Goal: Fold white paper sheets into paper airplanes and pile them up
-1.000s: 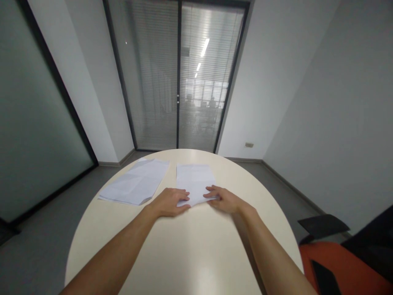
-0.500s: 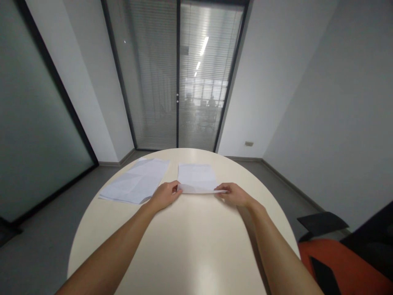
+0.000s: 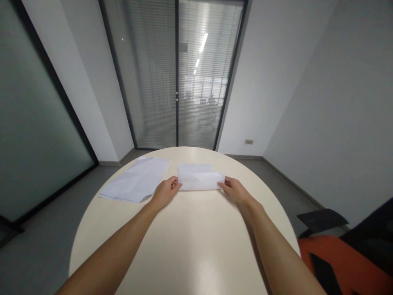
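Note:
A white sheet of paper (image 3: 199, 178) lies near the far side of the round table, its near part folded up and over toward the back. My left hand (image 3: 166, 191) pinches the left end of the folded edge between thumb and fingers. At the right end, my right hand (image 3: 235, 189) grips the paper, thumb on top and fingers behind it. Left of this sheet rests a loose stack of white papers (image 3: 135, 180), creased and slightly fanned, close to my left hand.
The cream round table (image 3: 184, 237) carries the papers. An orange-seated chair (image 3: 331, 258) with black armrests stands at the right. Beyond the table are a glass partition with blinds (image 3: 153, 82) and a white wall (image 3: 276, 73).
The near flap of the sheet, seen edge-on before, now lies farther over toward the back. Both hands have kept hold, and the right hand's thumb is now on top of the paper.

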Action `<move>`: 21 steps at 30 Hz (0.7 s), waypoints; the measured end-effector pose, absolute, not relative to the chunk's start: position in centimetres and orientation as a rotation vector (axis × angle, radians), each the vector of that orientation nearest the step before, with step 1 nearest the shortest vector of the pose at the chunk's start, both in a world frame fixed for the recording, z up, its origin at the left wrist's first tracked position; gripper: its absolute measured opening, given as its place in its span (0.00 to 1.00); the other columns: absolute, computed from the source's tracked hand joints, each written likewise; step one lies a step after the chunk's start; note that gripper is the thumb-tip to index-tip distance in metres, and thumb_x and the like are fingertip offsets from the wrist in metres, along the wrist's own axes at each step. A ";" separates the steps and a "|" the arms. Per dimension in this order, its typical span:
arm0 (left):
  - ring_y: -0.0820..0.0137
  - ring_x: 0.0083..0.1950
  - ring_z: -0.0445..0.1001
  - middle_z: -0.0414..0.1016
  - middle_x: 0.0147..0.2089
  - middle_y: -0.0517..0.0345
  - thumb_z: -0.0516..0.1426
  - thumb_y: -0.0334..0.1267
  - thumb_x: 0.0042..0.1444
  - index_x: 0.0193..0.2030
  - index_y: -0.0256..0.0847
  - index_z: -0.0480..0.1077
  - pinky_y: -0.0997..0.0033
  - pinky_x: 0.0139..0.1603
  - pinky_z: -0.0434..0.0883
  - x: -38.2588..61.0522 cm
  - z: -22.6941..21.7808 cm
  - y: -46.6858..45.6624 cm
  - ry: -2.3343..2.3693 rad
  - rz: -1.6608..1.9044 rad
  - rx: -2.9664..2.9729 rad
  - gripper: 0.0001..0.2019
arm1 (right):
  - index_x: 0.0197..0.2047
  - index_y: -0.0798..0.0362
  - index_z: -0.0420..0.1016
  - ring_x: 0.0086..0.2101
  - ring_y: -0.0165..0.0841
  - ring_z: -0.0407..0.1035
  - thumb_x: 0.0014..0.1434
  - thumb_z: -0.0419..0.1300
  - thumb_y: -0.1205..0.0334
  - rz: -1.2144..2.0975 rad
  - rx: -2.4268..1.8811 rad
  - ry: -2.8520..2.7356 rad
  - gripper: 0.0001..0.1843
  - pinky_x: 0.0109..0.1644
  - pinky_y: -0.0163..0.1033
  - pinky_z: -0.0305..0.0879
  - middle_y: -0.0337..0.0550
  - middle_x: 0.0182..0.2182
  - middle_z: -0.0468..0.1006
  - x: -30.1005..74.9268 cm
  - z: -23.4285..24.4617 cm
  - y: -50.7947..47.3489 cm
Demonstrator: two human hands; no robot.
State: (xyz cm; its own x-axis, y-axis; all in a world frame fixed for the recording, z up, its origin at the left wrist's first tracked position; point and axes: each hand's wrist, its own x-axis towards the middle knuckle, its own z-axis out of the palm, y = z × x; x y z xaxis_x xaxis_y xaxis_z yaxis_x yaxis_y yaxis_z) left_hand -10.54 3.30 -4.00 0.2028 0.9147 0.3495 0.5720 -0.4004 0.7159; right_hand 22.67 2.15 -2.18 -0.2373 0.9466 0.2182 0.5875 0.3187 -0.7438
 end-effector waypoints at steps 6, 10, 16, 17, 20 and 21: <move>0.68 0.33 0.78 0.80 0.38 0.57 0.57 0.46 0.60 0.41 0.43 0.72 0.72 0.37 0.69 -10.6 -4.7 3.8 1.440 1.131 1.976 0.10 | 0.46 0.55 0.79 0.35 0.40 0.72 0.62 0.58 0.49 0.620 -1.415 -2.011 0.20 0.41 0.41 0.66 0.50 0.38 0.82 22.3 -2.4 2.1; 0.69 0.33 0.78 0.81 0.39 0.57 0.57 0.45 0.61 0.41 0.43 0.72 0.73 0.35 0.68 -10.6 -4.9 3.9 1.483 1.165 1.963 0.09 | 0.44 0.55 0.78 0.34 0.39 0.71 0.63 0.56 0.48 0.622 -1.422 -1.989 0.20 0.39 0.40 0.64 0.49 0.36 0.82 21.9 -2.7 2.3; 0.68 0.33 0.78 0.81 0.39 0.56 0.56 0.43 0.63 0.47 0.42 0.72 0.73 0.36 0.68 -10.4 -4.9 4.1 1.536 1.231 1.962 0.10 | 0.33 0.53 0.71 0.28 0.33 0.64 0.64 0.54 0.45 0.490 -1.508 -1.966 0.20 0.32 0.37 0.56 0.40 0.26 0.74 21.5 -3.3 2.7; 0.68 0.33 0.78 0.81 0.40 0.56 0.56 0.43 0.63 0.48 0.42 0.72 0.72 0.36 0.68 -10.4 -4.9 4.1 1.539 1.246 1.972 0.11 | 0.33 0.53 0.70 0.28 0.33 0.64 0.64 0.54 0.45 0.482 -1.504 -1.960 0.20 0.33 0.37 0.56 0.40 0.26 0.74 21.4 -3.3 2.7; 0.68 0.33 0.78 0.81 0.39 0.55 0.55 0.44 0.64 0.49 0.43 0.71 0.72 0.37 0.68 -10.4 -4.9 4.1 1.558 1.287 2.005 0.11 | 0.33 0.52 0.69 0.29 0.33 0.64 0.65 0.53 0.44 0.471 -1.477 -1.933 0.20 0.33 0.37 0.56 0.39 0.27 0.73 21.2 -3.4 2.8; 0.68 0.33 0.77 0.81 0.39 0.56 0.55 0.44 0.64 0.50 0.43 0.71 0.72 0.37 0.68 -10.4 -4.9 4.1 1.564 1.293 2.014 0.12 | 0.33 0.52 0.68 0.29 0.33 0.64 0.65 0.53 0.44 0.464 -1.471 -1.922 0.20 0.33 0.37 0.56 0.39 0.27 0.72 21.1 -3.5 2.8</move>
